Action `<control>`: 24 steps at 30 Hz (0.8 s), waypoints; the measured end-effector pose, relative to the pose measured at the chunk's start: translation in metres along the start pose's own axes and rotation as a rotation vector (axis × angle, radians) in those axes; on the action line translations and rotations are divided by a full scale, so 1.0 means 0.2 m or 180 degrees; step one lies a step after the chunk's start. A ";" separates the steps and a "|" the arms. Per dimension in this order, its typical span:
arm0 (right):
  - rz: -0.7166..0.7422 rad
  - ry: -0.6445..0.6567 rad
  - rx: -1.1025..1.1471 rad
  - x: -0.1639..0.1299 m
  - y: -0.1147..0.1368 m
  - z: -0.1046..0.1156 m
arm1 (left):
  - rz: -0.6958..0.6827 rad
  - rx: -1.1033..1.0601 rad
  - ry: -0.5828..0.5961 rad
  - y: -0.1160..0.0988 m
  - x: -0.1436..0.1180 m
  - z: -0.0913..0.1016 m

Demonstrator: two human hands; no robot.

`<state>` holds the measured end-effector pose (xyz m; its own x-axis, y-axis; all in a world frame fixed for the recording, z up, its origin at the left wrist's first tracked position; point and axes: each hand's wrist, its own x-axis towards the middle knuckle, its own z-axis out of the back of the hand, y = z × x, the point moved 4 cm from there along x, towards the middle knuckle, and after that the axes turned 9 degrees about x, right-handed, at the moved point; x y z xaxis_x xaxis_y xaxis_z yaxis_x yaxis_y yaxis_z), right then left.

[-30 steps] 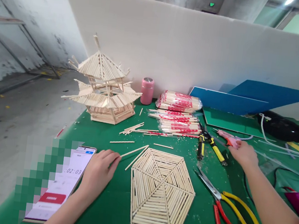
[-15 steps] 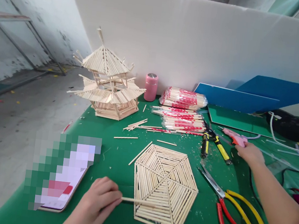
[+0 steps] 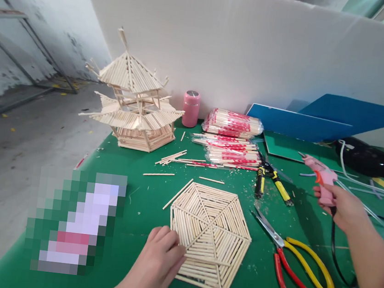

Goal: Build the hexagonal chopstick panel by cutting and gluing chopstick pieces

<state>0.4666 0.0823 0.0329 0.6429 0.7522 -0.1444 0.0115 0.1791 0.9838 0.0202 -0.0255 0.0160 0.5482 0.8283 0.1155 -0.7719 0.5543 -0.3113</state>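
Note:
My left hand pinches one end of a thin wooden stick, which lies across the lower part of a flat many-sided panel of sticks. Over at the right, my right hand grips a pink hot glue gun by its handle, raised above the table with the nozzle pointing to the far left. A black cord runs down from its handle. Between the panel and my right forearm lie scissors with one red and one yellow handle.
A stick-built pagoda stands at the back left beside a pink flask. Bundles of wrapped sticks lie behind the panel, near yellow-and-black pliers. A blurred-out phone is at the left. Blue boards lean at the back.
My right hand has picked the glue gun up off the table and drawn it to the right. My left hand has moved right with the stick, farther over the panel.

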 end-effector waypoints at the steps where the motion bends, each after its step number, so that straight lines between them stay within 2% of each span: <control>1: -0.0048 0.0064 0.0147 -0.03 0.02 0.00 | 0.0018 0.0001 0.0017 0.00 0.01 0.00; 6: -0.0233 0.0455 0.0631 -0.16 0.09 -0.03 | 0.0051 -0.0028 0.0073 -0.03 0.03 0.00; 11: -0.0176 0.0880 0.1025 -0.31 0.14 -0.12 | -0.0022 -0.0034 0.0105 -0.02 0.03 0.03; 14: -0.0065 0.1231 0.0987 -0.39 0.16 -0.20 | 0.0031 0.0004 -0.0098 0.04 0.05 0.08; 16: -0.0013 0.1414 0.0876 -0.45 0.15 -0.25 | 0.0109 0.0128 -0.0371 0.09 0.09 0.13; 19: 0.0022 0.1650 0.0648 -0.53 0.13 -0.33 | 0.0236 0.0410 -0.0415 0.18 0.21 0.19; 22: 0.0023 0.1856 0.0375 -0.61 0.10 -0.39 | 0.0135 0.0909 -0.0097 0.22 0.41 0.20; 24: -0.0008 0.1933 0.0218 -0.66 0.08 -0.41 | -0.0022 0.0985 0.0043 0.22 0.56 0.20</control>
<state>0.3191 0.0389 0.0589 0.0914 0.9826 -0.1618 0.0745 0.1552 0.9851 0.0349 0.0953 0.0524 0.5565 0.8244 0.1033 -0.8283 0.5602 -0.0082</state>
